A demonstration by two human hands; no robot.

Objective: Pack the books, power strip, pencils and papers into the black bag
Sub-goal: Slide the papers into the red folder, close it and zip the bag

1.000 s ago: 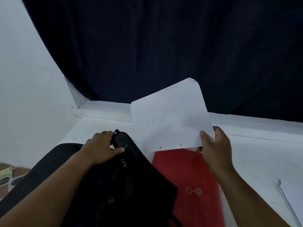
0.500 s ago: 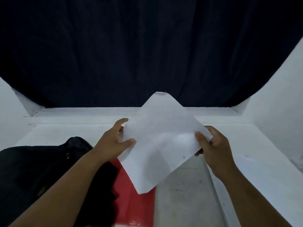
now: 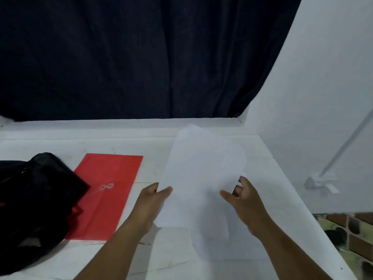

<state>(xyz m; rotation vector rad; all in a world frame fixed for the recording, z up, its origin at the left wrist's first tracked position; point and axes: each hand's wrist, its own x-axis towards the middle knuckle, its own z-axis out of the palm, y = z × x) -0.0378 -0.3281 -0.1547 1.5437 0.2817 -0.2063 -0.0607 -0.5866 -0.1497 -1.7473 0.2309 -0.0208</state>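
I hold a white sheet of paper point(image 3: 201, 174) above the right half of the white table point(image 3: 141, 144). My left hand point(image 3: 153, 201) pinches its lower left edge. My right hand point(image 3: 244, 201) grips its right edge with thumb on top. More white paper point(image 3: 226, 245) lies flat on the table beneath the held sheet. The black bag point(image 3: 34, 201) slumps at the left edge of the table, its opening not visible. A red string-tie envelope point(image 3: 109, 190) lies flat beside the bag, partly under it.
A dark curtain point(image 3: 141, 57) hangs behind the table. A white wall panel point(image 3: 323, 98) rises on the right, with a small white fitting point(image 3: 321, 183) on it. Brick-pattern floor point(image 3: 351, 229) shows past the table's right edge.
My left hand left the bag and took hold of the paper. Both hands carried the sheet to the right, away from the bag. The view swung right, baring the whole red envelope.
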